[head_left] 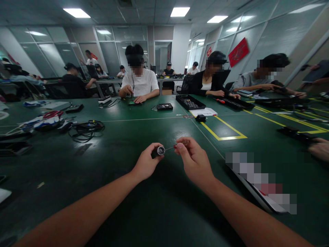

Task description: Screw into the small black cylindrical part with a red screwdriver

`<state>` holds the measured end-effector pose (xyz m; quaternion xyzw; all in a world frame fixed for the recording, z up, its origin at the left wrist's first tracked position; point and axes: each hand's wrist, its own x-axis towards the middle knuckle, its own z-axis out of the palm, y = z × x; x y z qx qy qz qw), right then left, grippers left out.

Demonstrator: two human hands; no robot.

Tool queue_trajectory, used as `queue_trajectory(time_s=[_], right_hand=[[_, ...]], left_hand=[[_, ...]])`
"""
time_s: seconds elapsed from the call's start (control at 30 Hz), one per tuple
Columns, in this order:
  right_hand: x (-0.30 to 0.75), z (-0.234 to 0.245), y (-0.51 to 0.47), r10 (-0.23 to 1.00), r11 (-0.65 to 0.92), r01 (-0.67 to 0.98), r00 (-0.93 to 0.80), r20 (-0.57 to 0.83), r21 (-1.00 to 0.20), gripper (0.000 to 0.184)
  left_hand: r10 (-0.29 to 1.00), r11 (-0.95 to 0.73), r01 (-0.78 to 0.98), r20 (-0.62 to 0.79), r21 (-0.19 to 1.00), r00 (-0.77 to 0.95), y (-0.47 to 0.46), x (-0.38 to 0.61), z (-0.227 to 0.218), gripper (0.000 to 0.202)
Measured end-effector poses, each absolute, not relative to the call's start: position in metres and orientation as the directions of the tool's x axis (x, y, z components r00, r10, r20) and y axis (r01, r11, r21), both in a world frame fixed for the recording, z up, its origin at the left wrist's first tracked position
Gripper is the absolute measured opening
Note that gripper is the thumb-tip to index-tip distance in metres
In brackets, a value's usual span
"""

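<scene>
My left hand (146,164) is closed around a small black cylinder with a round silver end (160,150), held above the green table (123,144). My right hand (194,160) pinches a thin metal rod (169,148) with a reddish handle end between thumb and fingers. The rod's tip points at the silver end of the cylinder and touches it or nearly so. Both hands are raised in front of me near the table's middle.
A tangle of black cable (84,129) and red-white items (45,121) lie at the left. A black parts tray (190,102), papers (204,112) and a small black box (200,118) sit beyond yellow floor-tape lines (223,132). Several people work across the table. Someone's hand (318,148) rests at the right edge.
</scene>
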<state>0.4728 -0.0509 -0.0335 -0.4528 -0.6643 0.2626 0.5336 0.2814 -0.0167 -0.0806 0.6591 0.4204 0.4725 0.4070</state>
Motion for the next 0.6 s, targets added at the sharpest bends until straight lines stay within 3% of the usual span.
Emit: queue_trajectory(time_s=[0.33, 0.6], right_hand=[[0.4723, -0.0319, -0.0514, 0.878, 0.436, 0.433, -0.013, 0.478, -0.789, 0.018], [0.4739, -0.0285, -0.0532, 0.841, 0.524, 0.474, -0.158, 0.517, -0.708, 0.013]], left_hand=[[0.935, -0.33, 0.186, 0.293, 0.925, 0.201, -0.0174, 0.28, -0.082, 0.026], [0.937, -0.331, 0.201, 0.296, 0.922, 0.185, -0.0165, 0.2793, -0.0851, 0.03]])
